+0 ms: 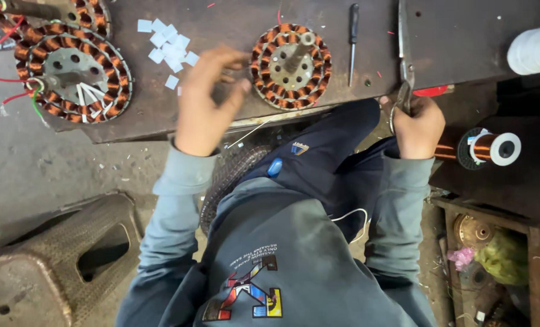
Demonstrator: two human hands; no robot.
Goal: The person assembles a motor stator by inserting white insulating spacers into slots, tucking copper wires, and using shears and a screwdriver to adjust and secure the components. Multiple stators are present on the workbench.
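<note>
The person sits at a dark metal surface point(221, 18) with two hands in view. The left hand point(206, 100) hovers just beside a round copper-wound stator point(291, 65), its fingers loosely curled and partly blurred; whether it pinches anything cannot be told. The right hand point(416, 124) is closed around the handles of one pair of scissors point(404, 54), whose long blades lie pointing away across the surface. That stator sits near the front edge of the surface, between the two hands, with a shaft standing up from its centre. A second stator point(73, 72) of the same kind lies well apart at the far left, with red wires trailing from it, and part of a third shows at the top left corner. A cluster of small white paper squares point(166, 45), more than ten, is scattered between the two full stators. One dark-handled screwdriver point(353, 39) lies between the central stator and the scissors. To the right stand one spool of copper wire point(491, 148) and one roll of white thread point(536, 48). One brown stool point(52, 254) stands on the floor at the lower left.
</note>
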